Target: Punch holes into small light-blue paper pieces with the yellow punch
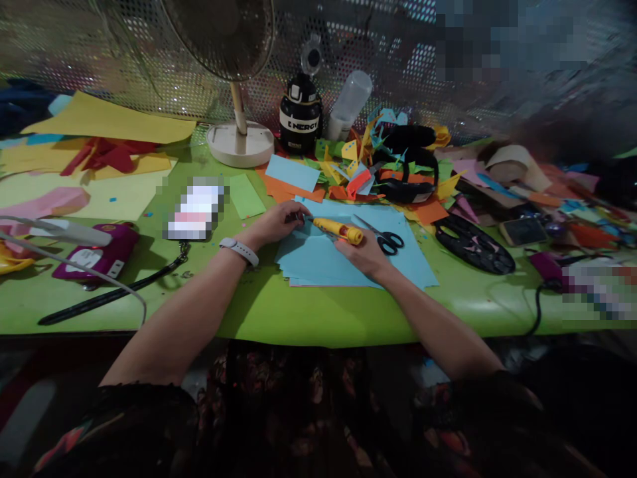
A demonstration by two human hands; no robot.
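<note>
My right hand (365, 255) is wrapped round a yellow glue gun (331, 228), its narrow tip pointing left toward my other hand. My left hand (283, 222), with a pale band on its wrist, is closed in a pinch close to that tip; what its fingers hold is too small to make out. Both hands are over a stack of light blue paper sheets (343, 271). Black-handled scissors (391, 241) lie on the stack just right of my right hand, blades toward the upper left.
A fan (240, 143), a black bottle (300, 119) and a heap of coloured paper scraps (355, 174) stand behind the stack. To the left lie a phone (196, 209) and a purple device with cables (99, 252). A black oval holder (472, 245) lies right.
</note>
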